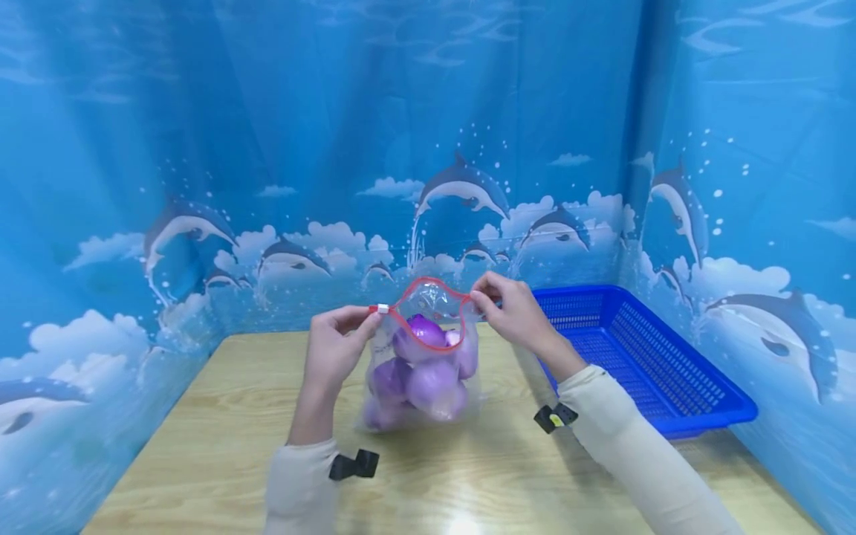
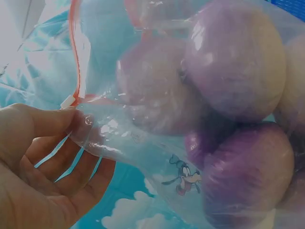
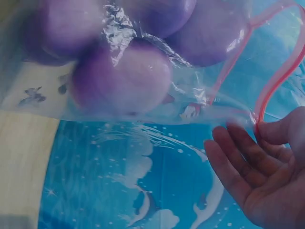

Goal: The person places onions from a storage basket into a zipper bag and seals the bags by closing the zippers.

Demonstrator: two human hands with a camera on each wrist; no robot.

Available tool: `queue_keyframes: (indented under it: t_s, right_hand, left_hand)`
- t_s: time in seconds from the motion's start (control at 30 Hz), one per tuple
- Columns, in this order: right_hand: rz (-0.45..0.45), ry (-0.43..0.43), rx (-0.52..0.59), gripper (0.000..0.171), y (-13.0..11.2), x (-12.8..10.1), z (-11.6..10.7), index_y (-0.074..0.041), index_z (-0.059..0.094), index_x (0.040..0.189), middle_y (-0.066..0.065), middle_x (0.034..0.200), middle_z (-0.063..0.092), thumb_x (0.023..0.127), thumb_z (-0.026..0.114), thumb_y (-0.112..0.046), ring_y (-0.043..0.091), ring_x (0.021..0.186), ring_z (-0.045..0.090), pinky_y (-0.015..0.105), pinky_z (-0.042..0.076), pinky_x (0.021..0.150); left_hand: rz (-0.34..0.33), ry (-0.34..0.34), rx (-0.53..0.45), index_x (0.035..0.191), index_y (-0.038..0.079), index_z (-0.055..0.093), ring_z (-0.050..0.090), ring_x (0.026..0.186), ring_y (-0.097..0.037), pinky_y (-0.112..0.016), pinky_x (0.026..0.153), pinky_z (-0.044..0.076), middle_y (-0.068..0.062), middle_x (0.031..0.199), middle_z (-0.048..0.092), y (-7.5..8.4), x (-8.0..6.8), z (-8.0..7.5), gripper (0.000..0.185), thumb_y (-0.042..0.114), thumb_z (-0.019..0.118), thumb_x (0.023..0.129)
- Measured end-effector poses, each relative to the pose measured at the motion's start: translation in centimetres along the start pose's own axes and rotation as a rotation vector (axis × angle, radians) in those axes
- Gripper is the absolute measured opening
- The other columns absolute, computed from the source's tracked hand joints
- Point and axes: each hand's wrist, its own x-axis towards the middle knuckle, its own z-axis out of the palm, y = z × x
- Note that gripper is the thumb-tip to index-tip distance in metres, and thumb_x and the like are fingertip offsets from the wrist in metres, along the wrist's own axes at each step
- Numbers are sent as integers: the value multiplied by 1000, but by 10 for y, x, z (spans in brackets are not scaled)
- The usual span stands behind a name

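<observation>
A clear zip bag [image 1: 380, 401] with a red zip rim stands upright on the table, its mouth gaping. Inside are several round purple onions [image 1: 428, 386], some with paler sides, seen through the plastic. My left hand [image 1: 337, 345] pinches the rim's left corner between thumb and forefinger, right by the white slider [image 1: 383, 308]. At the opposite corner my right hand [image 1: 511, 308] pinches the rim. The right wrist view shows that hand's other fingers [image 3: 233, 167] extended below the bag's edge. A small cartoon figure [image 2: 183, 176] is printed on the bag.
A blue perforated plastic basket [image 1: 742, 409] sits on the right of the wooden table [image 1: 221, 431], beside my right forearm. Blue dolphin-print curtains [image 1: 334, 148] enclose the table at the back and sides.
</observation>
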Motion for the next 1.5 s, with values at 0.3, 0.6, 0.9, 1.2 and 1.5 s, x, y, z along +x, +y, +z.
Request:
queue_keyframes:
  t_s: [0.3,0.6,0.9,1.2,1.5]
  right_hand:
    - [14,-15,-55,11,12,0,-4,-2,68,100,13,87,75,103,59,-7,25,78,72,24,56,62]
    - [120,27,-59,14,21,-3,-21,0,66,101,17,90,75,105,55,-6,28,81,74,26,63,64]
    - [251,33,-48,17,18,-9,-36,3,65,106,20,89,74,107,52,-8,24,76,75,31,67,67]
    - [251,-134,-197,16,18,-4,-41,-1,67,102,12,87,73,105,56,-12,18,73,67,30,59,63]
    - [-86,-166,-271,10,-41,37,-15,-3,72,103,13,99,76,99,65,-10,26,94,73,42,63,87]
  left_hand:
    - [-52,24,-23,112,-3,75,72,91,-14,-16,80,62,-20,107,76,-10,7,-1,22,13,72,97]
    - [-114,72,-62,118,-5,70,70,87,0,-15,84,62,-21,113,75,-9,12,-14,25,13,66,100]
    - [-151,104,-95,120,-5,69,72,82,-5,-19,79,64,-26,114,72,-15,15,-11,25,8,67,99]
    - [-134,62,-89,121,-7,68,72,78,-4,-19,78,64,-27,111,74,-22,16,-7,26,6,67,99]
    - [-86,44,-64,116,-7,70,72,79,-5,-20,78,64,-26,108,76,-19,16,-3,23,7,67,99]
